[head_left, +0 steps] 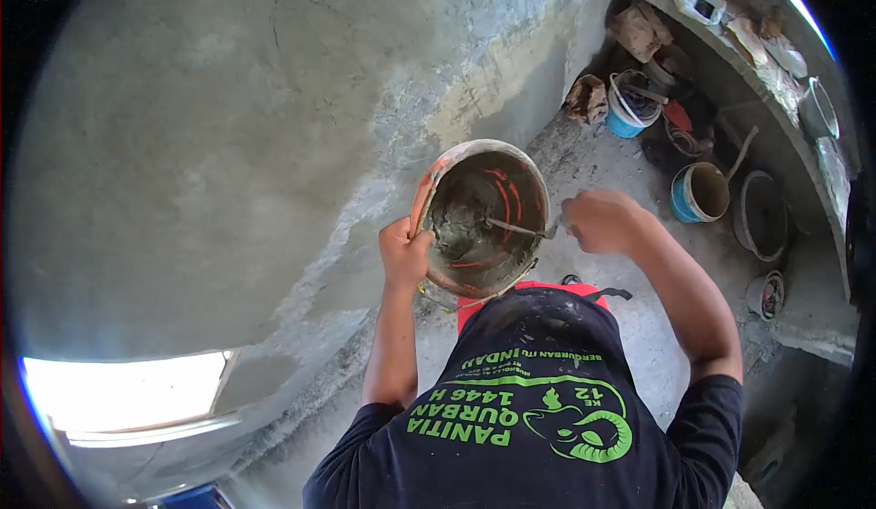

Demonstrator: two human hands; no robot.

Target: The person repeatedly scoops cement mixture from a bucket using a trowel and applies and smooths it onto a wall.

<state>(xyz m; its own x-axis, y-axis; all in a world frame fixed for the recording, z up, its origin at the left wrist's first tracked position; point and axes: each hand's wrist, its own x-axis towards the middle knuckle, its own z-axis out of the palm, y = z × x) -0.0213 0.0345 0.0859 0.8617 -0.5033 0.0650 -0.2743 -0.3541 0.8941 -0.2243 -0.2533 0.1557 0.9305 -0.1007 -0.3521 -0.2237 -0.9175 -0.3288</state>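
The left hand point(404, 251) clasps the bucket point(527, 178) by its rim, likely steadying it between both hands so the right hand point(600, 221), grasping the trowel point(516, 228), reaches the mortar point(456, 226) inside.

upside-down green print point(474, 413) on the dark shirt point(538, 477): "panitia qurban 1446 h", "ke 12", "berqurban itu indah", perhaps "musholla"

black T-shirt point(547, 354) | short sleeves point(712, 431) | green horned-head print point(589, 431) | green lettering point(465, 416) "PANITIA QURBAN 1446 H" | red lower garment point(467, 312)
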